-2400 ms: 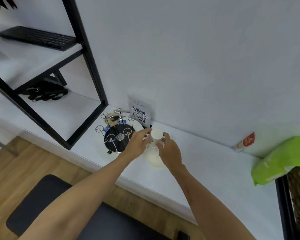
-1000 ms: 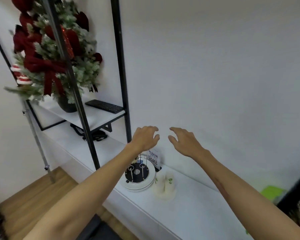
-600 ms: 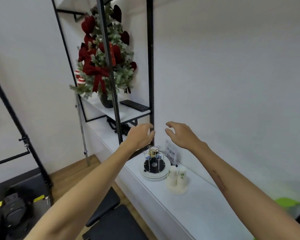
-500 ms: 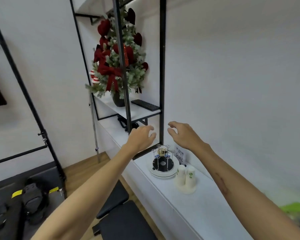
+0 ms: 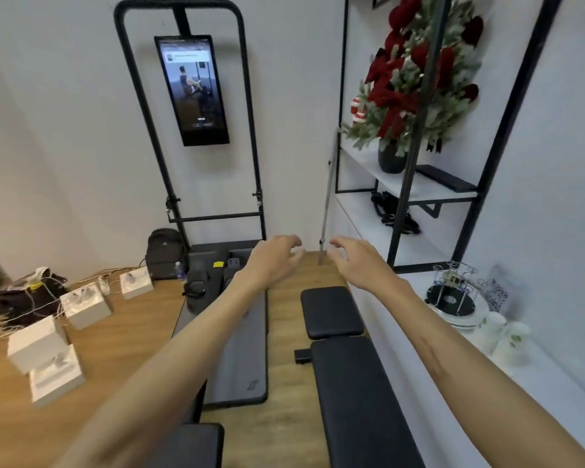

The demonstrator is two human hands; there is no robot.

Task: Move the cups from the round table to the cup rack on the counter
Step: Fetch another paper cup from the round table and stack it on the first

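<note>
cups sit well off to the right of my right fingers, two white ones upside down on the counter, touching each other, just beside the cup rack. they look like small ceramic pieces, so i'd judge them light, stiff, smooth enough to slip, and breakable if knocked. i'd take one around the body with thumb opposite fingers, not by the narrow upturned base. my left hand and right hand hang in the air over the floor, fingers spread and loosely curled, gripping nothing. beyond the fingertips stands a wall screen; below them lies a black bench. the round table is not in view.
</note>
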